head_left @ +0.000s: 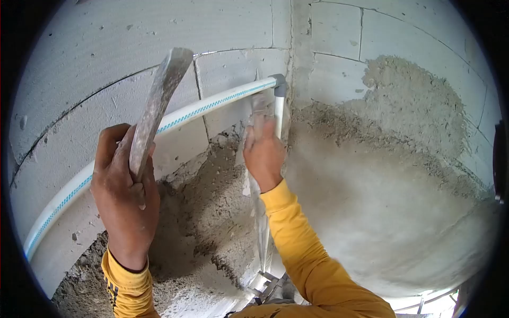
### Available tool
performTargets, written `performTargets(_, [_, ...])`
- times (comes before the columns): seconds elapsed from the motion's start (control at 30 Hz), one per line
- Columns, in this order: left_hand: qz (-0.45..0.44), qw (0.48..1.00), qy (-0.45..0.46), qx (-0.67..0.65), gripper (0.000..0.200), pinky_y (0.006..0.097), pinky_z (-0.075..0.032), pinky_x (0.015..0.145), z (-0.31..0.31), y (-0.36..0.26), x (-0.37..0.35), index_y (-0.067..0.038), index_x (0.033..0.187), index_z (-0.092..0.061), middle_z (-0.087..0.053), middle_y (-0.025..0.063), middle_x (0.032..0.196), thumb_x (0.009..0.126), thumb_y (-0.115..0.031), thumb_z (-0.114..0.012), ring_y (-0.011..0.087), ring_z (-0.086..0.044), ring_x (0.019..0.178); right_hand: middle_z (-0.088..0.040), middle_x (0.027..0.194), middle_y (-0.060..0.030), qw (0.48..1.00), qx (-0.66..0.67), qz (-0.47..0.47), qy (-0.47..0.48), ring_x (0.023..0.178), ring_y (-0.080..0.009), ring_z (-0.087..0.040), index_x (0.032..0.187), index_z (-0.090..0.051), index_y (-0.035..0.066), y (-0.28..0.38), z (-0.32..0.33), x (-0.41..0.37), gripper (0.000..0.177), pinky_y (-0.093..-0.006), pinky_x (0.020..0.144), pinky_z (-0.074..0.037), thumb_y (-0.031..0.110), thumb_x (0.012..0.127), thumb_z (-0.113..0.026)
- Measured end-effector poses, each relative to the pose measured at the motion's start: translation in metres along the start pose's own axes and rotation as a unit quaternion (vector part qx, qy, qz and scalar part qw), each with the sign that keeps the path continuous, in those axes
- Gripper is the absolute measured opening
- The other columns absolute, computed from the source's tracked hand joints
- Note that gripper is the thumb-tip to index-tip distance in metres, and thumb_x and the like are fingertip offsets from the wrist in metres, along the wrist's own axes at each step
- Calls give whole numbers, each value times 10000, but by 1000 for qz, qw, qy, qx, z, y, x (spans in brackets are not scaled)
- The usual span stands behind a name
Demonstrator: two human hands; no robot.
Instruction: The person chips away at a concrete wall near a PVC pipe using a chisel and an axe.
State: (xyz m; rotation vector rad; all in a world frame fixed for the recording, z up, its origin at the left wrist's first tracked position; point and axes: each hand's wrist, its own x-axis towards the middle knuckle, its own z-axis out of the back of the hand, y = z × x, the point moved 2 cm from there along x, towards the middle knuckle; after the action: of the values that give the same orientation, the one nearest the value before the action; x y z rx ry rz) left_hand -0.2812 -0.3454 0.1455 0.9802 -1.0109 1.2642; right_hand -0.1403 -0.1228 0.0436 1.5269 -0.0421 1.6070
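My left hand (126, 201) is closed around a long, flat, mortar-smeared tool (158, 111), seen nearly edge-on and tilted up in front of the wall. Near the wall corner, my right hand (264, 158) is closed and slightly blurred. A blurred grey flat blade (259, 104) sticks up past its fingers; the rest of that tool is hidden in the grip. Just beside this hand, a white pipe (279, 114) runs down from a grey elbow (278, 82). A white pipe with blue marks (209, 103) curves from the elbow to the lower left, passing behind my left hand.
Rough grey mortar (212, 196) covers the lower left wall. Smoother plaster (366, 196) spreads over the right wall, with a coarse patch (413, 100) above it. Bare pale blocks (228, 26) show higher up. Below my right arm stand grey bars (269, 286).
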Motion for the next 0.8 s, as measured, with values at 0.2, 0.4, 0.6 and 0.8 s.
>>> performTargets(0.2, [11, 1000, 9, 10, 225, 322, -488, 613, -1, 3, -3, 37, 1153, -677, -654, 130, 1063, 950, -54, -653, 170, -609, 685, -641, 773, -223, 997, 22, 67, -30, 729, -441, -649, 1286, -460, -10, -14, -14, -10, 453, -471, 635, -524, 202, 935, -654])
performTargets(0.4, [70, 997, 27, 22, 232, 311, -482, 629, -1, 4, 2, 19, 1170, -684, -648, 120, 1061, 951, -48, -647, 164, -595, 701, -628, 905, -146, 977, 198, 82, 1, 626, -252, -617, 1293, -450, -40, -62, 56, -19, 450, -397, 570, -520, 267, 1002, -604])
performTargets(0.6, [64, 994, 8, 91, 242, 302, -446, 591, -15, 9, 0, 3, 1188, -685, -636, 95, 1114, 958, -59, -641, 142, -519, 641, -580, 857, -38, 902, 409, -125, 51, 560, -72, -534, 1289, -461, -8, -128, 78, 0, 432, -231, 479, -469, 300, 1020, -598])
performTargets(0.8, [68, 980, -28, 186, 231, 275, -373, 528, -26, 5, -1, -15, 1187, -690, -622, 54, 1169, 974, -92, -641, 76, -442, 602, -571, 810, -34, 890, 408, -161, 124, 537, -83, -530, 1285, -451, -12, -159, 49, 40, 418, -243, 463, -458, 267, 1018, -609])
